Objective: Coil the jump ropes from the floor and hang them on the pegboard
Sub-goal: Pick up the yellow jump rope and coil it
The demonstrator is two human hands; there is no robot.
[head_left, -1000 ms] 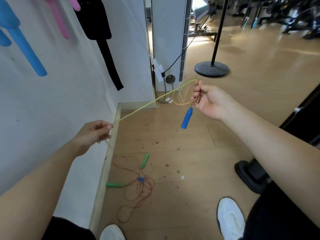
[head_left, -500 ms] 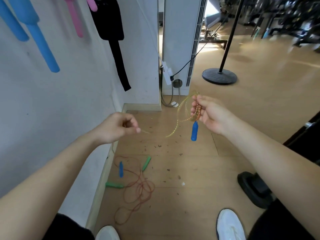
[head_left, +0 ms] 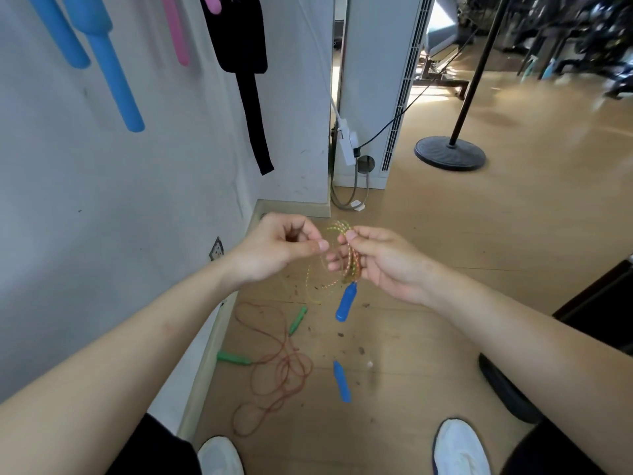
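Observation:
My right hand [head_left: 380,260] grips several loops of a yellow-green jump rope [head_left: 337,231], and one blue handle [head_left: 346,301] dangles below the fingers. My left hand [head_left: 277,248] pinches a strand of the same rope right beside the right hand. The rope's other blue handle [head_left: 342,380] hangs lower, close to the floor. A red-brown jump rope [head_left: 281,368] with two green handles [head_left: 234,358] lies tangled on the wooden floor near the baseboard. The white pegboard wall [head_left: 102,200] stands at my left.
Blue foam tubes [head_left: 113,73], a pink tube [head_left: 176,32] and a black strap [head_left: 251,84] hang on the wall. A white cabinet [head_left: 373,80] with a power strip and cables stands ahead. A pole on a round black base [head_left: 449,153] stands at right. My white shoes [head_left: 459,447] are at the bottom.
My left hand has slid along the rope from near the wall to meet my right hand, adding slack to the coil. The second blue handle has swung rightward off the floor tangle.

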